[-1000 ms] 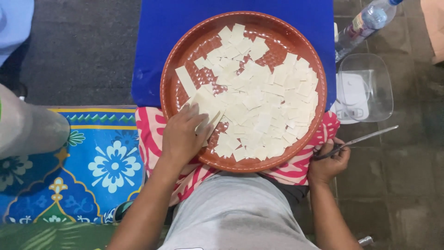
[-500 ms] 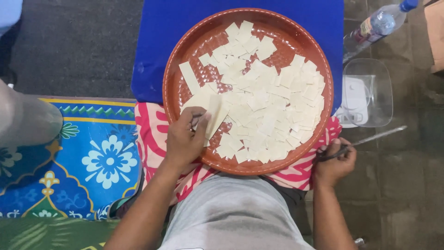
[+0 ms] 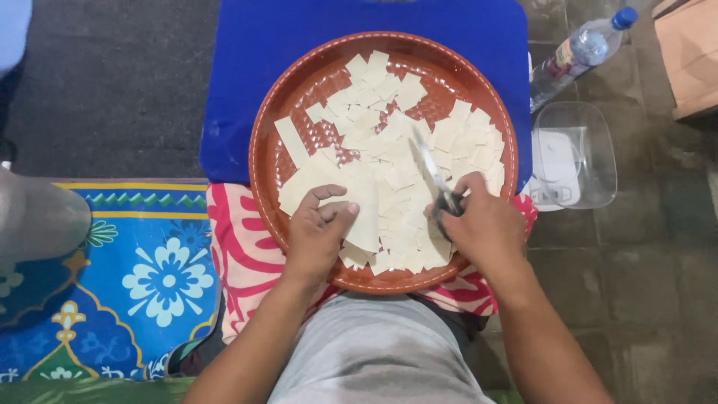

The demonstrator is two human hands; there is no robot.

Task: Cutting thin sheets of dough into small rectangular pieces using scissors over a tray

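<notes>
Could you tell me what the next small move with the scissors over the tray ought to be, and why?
Probably close the scissors on the large pale sheet pinned by the left hand. The right hand holds the scissors over the round brown tray, blades pointing at the pile of small squares, and this sheet looks bigger than those.

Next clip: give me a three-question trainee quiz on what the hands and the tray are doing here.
1. True or false: the right hand holds metal scissors over the round reddish-brown tray.
2. What does the left hand press on?
A. clear plastic bottle
B. pale square dough sheets
C. blue board
3. Fill in: the clear plastic container sits to the tray's ____.

Key:
1. True.
2. B: its fingers rest on the pale square dough sheets.
3. Right.
</notes>
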